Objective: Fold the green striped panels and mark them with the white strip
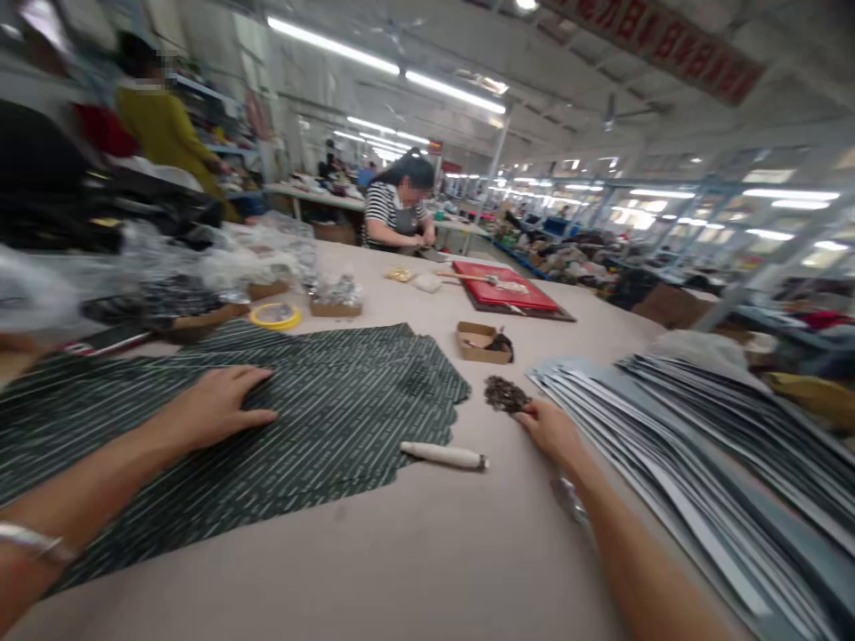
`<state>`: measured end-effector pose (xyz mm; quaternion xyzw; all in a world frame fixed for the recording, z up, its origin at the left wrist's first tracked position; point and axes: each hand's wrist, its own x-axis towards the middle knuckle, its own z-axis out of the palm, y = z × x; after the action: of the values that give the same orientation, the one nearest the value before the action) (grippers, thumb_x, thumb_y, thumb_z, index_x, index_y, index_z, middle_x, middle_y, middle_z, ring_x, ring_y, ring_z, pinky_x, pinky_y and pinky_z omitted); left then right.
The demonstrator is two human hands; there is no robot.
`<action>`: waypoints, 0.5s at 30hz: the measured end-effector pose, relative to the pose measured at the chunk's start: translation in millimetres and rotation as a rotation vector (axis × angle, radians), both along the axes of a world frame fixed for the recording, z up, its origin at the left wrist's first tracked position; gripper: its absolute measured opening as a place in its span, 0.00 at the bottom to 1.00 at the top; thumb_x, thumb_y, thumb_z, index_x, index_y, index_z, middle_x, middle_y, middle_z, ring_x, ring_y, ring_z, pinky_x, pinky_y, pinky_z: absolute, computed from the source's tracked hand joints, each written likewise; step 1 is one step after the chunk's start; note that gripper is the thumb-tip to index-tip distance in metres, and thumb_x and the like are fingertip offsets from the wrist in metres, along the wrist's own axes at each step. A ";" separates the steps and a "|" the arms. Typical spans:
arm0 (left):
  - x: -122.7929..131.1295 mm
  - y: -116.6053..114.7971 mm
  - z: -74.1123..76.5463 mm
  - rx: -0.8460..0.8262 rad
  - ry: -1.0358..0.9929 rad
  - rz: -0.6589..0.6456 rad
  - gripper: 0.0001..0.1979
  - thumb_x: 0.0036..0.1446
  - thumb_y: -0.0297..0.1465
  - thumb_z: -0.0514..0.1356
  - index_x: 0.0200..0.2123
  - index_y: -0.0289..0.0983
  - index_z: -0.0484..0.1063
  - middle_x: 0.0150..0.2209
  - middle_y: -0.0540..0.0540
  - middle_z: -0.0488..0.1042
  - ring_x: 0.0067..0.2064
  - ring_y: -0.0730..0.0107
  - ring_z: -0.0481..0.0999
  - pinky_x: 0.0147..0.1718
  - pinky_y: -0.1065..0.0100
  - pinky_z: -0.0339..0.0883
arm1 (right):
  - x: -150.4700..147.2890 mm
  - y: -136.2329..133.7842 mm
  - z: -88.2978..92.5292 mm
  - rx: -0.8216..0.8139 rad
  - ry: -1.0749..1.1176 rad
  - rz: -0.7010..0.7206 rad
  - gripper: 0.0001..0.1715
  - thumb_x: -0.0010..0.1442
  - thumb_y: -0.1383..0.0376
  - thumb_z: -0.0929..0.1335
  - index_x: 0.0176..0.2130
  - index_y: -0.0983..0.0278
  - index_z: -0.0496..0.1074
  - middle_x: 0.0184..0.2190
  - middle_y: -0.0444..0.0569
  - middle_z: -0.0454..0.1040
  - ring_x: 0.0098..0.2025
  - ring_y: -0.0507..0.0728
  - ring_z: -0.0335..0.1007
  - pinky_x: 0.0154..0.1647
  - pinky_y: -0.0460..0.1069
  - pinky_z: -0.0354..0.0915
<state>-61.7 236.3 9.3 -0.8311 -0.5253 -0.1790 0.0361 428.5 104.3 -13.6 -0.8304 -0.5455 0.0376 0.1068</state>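
Note:
My left hand [220,408] lies flat on a stack of dark green striped fabric pieces [321,401], holding nothing. My right hand [548,430] has its fingertips at the edge of a small pile of dark metal bits [506,394]; whether it grips any of them is hidden. A white-handled tool [444,456] lies on the table between my hands, just below the fabric's scalloped edge. To the right of my right hand is a tall fanned stack of grey sheet strips [701,463].
The pale table [401,552] holds a small cardboard box [482,343], a red board [504,287], a yellow tape roll [275,315] and plastic bags [260,254]. A co-worker [397,209] sits working at the far end. Another person [164,129] stands at the back left.

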 end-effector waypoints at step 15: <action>-32.6 -31.8 -11.6 -0.066 0.060 0.116 0.22 0.58 0.40 0.64 0.52 0.38 0.67 0.58 0.39 0.70 0.60 0.52 0.68 0.58 0.57 0.67 | 33.7 -5.5 -26.6 0.132 0.080 -0.035 0.22 0.51 0.44 0.63 0.20 0.57 0.68 0.20 0.49 0.75 0.29 0.64 0.73 0.33 0.54 0.61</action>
<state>-94.3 204.5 -2.3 -0.8049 -0.5770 -0.1342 0.0347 462.2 98.8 -40.3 -0.8289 -0.5274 0.0327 0.1839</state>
